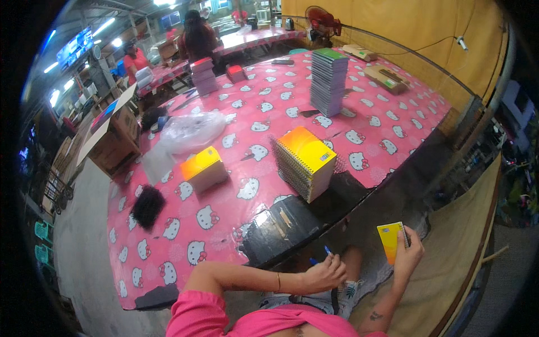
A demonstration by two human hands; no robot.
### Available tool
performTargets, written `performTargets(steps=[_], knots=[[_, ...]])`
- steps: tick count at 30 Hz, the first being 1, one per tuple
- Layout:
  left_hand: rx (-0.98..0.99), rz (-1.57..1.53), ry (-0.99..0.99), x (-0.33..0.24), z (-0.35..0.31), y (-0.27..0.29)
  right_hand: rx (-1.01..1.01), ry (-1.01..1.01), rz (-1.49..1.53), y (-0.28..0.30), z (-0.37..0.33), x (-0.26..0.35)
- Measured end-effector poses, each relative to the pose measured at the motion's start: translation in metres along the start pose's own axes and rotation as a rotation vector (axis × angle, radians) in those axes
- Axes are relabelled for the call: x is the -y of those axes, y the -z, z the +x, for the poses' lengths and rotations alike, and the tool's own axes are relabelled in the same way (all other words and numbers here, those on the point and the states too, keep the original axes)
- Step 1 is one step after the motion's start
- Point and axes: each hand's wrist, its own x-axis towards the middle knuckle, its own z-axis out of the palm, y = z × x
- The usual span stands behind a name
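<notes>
To the right, beyond the table's near edge, my right hand (410, 250) is closed around a small yellow and orange notebook (388, 238), tilted, with a dark binding along its right side. My left hand (329, 273) is closed over my lap on a blue-handled tool (328, 250); two blue ends stick out past the fingers, and the rest is hidden. A tall stack of yellow spiral notebooks (306, 151) stands near the table edge in front of me. Left of it sits a shorter stack of yellow and orange notebooks (205, 170).
The pink patterned table (224, 224) has worn black patches. On it lie a tangled black bundle (147, 206), a clear plastic bag (193, 130) and a tall green-topped notebook stack (329, 84). A cardboard box (115, 140) stands left; a red fan (323, 23) and people are beyond.
</notes>
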Motion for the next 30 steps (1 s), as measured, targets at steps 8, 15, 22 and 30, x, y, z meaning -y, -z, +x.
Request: performTargets(steps=[8, 15, 22, 30], knots=[[-0.003, -0.108, 0.066, 0.016, -0.002, 0.002, 0.016, 0.030, 0.025, -0.001, -0.002, 0.009], [0.080, -0.084, 0.101, 0.022, -0.006, 0.012, 0.046, 0.079, 0.040, -0.008, -0.005, 0.007], [-0.026, -0.181, 0.038, 0.016, -0.008, 0.008, 0.058, 0.087, 0.015, -0.014, -0.008, 0.014], [0.036, -0.124, 0.103, 0.013, -0.013, 0.020, 0.064, 0.057, 0.046, -0.020, -0.012, 0.022]])
